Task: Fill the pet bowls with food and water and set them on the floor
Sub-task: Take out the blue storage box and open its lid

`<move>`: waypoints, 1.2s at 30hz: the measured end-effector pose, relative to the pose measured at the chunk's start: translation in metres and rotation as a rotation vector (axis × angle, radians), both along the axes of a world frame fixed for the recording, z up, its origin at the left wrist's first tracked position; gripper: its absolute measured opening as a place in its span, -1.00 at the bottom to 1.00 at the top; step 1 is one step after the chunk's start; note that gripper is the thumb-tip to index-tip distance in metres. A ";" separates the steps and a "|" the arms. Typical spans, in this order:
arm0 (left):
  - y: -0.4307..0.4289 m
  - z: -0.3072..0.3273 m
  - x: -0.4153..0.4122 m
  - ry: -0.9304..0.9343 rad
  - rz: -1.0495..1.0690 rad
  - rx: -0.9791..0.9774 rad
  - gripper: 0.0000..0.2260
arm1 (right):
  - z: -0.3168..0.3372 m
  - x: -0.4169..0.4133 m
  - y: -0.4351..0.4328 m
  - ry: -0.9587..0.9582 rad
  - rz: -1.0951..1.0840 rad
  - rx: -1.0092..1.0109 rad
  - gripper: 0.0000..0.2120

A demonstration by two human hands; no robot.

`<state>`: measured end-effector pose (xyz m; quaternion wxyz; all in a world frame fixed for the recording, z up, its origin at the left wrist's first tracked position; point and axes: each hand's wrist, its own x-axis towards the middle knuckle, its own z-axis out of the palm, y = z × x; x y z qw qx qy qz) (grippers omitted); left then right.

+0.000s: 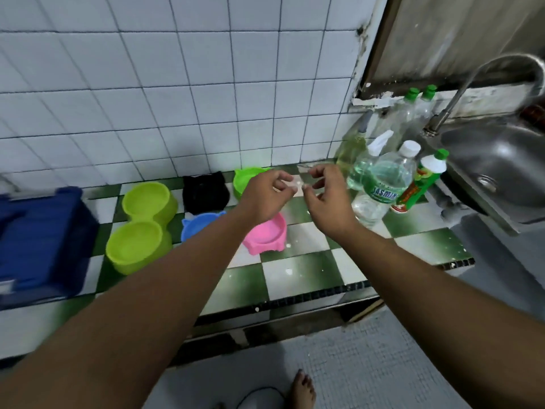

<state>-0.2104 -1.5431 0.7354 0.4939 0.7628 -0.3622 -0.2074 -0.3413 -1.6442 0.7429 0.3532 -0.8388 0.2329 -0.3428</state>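
Several pet bowls sit on the green-and-white checkered counter point(298, 270): a lime double bowl point(141, 225), a black cat-shaped bowl point(205, 191), a blue bowl point(198, 227), a pink bowl point(269, 236) and a green bowl point(246, 180). All look empty. My left hand point(265, 196) and my right hand point(327, 199) hover above the pink and green bowls, fingertips pinched toward each other on a small clear plastic piece point(296, 184), which is blurred. A clear water bottle point(383, 187) labelled Jasmine stands just right of my right hand.
A green dish-soap bottle point(420, 184), a spray bottle point(367, 163) and more bottles point(413, 113) crowd the counter by the steel sink point(501, 166) and its faucet point(460, 93). A blue crate point(38, 246) sits at the left. My bare foot point(302, 391) is on the floor.
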 end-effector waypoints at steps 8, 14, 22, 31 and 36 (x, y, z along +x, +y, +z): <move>0.136 0.002 0.045 -0.077 0.404 0.068 -0.82 | -0.016 0.087 0.066 0.076 0.297 0.068 -0.84; 0.216 0.006 0.058 -0.058 0.688 0.091 -0.83 | -0.029 0.147 0.120 0.117 0.575 0.094 -0.82; 0.314 0.005 0.078 -0.045 0.904 0.046 -0.88 | -0.028 0.200 0.203 0.181 0.751 0.130 -0.87; 0.421 -0.002 0.140 -0.065 0.898 0.091 -0.92 | -0.015 0.289 0.310 0.234 0.723 0.042 -0.89; 0.472 -0.011 0.149 0.214 1.033 -0.051 -0.88 | -0.009 0.337 0.348 0.282 0.620 -0.014 -0.89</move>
